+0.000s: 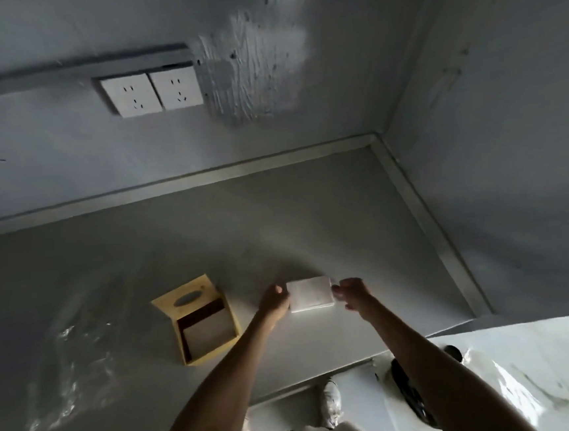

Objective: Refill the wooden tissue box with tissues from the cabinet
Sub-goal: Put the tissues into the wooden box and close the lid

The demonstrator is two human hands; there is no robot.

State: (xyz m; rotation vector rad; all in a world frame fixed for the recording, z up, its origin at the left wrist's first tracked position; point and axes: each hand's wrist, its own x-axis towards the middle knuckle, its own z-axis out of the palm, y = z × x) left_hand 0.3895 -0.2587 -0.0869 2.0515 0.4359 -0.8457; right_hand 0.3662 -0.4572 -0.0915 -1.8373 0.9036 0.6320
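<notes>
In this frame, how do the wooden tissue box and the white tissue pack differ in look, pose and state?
The wooden tissue box is tan and hollow, lying on its side with its open bottom toward the camera; the tissue pack is white and solid-looking. The box lies untouched on the grey counter; the pack is gripped at its ends by the left hand and right hand. The box looks larger. Both are rectangular.

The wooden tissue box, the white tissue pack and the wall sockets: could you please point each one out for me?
wooden tissue box (194, 297): head view, on the panel with the oval slot.
white tissue pack (311, 293): head view, on its upper face, between the two hands.
wall sockets (152, 93): head view, where the two plates meet.
</notes>
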